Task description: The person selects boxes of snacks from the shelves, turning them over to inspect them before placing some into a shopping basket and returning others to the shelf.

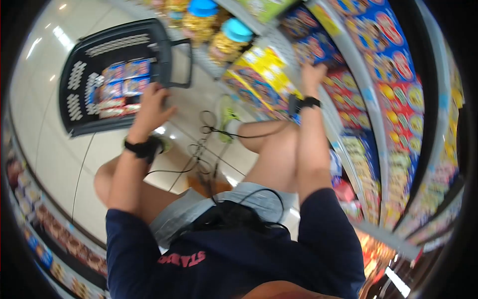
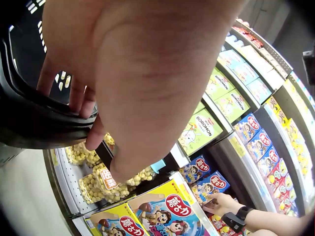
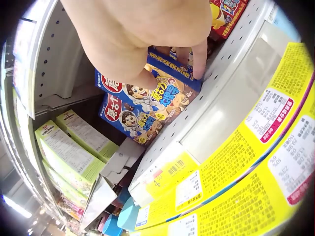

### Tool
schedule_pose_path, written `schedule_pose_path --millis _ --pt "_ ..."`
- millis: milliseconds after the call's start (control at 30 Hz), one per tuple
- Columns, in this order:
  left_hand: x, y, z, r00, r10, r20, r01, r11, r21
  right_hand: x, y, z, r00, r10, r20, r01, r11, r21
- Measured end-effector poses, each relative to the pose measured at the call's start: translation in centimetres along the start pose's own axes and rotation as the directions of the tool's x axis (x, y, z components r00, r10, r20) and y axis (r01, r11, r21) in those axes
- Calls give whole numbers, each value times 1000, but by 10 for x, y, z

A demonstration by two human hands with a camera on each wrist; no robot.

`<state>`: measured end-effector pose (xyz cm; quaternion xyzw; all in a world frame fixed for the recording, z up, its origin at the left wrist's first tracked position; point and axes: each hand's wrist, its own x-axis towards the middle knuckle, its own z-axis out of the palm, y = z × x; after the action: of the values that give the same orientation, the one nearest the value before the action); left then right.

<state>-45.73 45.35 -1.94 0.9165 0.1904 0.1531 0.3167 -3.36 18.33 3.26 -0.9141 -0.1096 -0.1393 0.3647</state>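
Observation:
Reaching into the shelf, the right hand (image 1: 312, 79) has its thumb and fingers around a blue snack box (image 3: 170, 81), seen closely in the right wrist view. A second blue box (image 3: 129, 118) lies against it. The left hand (image 1: 149, 112) is at the rim of a black basket (image 1: 162, 55); in the left wrist view the fingers of the left hand (image 2: 123, 88) bend over the basket's black edge (image 2: 47, 128). Inside the basket lie several blue boxes (image 1: 113, 89) and some red-and-white packs (image 1: 112, 107).
Large yellow boxes (image 1: 264, 74) stand at the shelf's lower front, beside jars with blue lids (image 1: 236, 31). Shelves of red boxes (image 1: 401, 112) curve along the right. Black cables (image 1: 199, 142) hang between the person's legs, above the tiled floor (image 1: 89, 164). Green boxes (image 3: 69, 152) sit nearby.

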Motion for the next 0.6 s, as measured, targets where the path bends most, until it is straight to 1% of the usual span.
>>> schedule_pose_path --millis 33,67,100,133,167,200,233,267,333,367,433,467,533,600 --pt "2 -1 1 1000 -8 18 9 999 -34 4 19 15 982 -80 -169 89 995 45" --pt "2 1 1 1000 -2 23 3 1000 -10 10 32 20 980 -96 -174 112 990 81" --pt "1 5 0 1000 3 24 -4 1000 25 14 38 25 985 -75 -152 106 973 203" --pt "1 12 -2 999 -31 35 28 997 75 12 34 27 991 -57 -122 95 938 333" --pt "1 13 -1 999 -28 28 25 997 78 7 31 24 990 -47 -130 88 941 328" --pt "0 15 0 999 -27 20 25 996 84 0 10 11 992 -32 -120 63 962 264" --pt "0 15 1 999 -22 27 19 996 87 -5 0 4 994 -17 -107 38 979 201" --pt "0 16 1 999 -32 26 30 995 98 -4 3 4 994 -10 -111 32 979 202" --pt "2 18 3 999 -41 25 38 993 110 0 12 7 986 4 -166 -5 1000 -6" --pt "3 19 3 998 -55 27 51 991 122 2 16 7 986 5 -169 -6 1000 -2" --pt "5 18 5 998 -65 24 61 989 137 6 24 8 994 18 -106 0 986 167" --pt "6 17 7 998 -64 19 60 985 159 8 28 9 994 21 -110 -2 985 170" --pt "7 17 9 998 -60 20 55 981 186 7 29 10 999 29 -21 -21 951 310" --pt "9 18 10 999 -45 -3 44 980 194 7 28 12 999 36 -18 -28 943 331"
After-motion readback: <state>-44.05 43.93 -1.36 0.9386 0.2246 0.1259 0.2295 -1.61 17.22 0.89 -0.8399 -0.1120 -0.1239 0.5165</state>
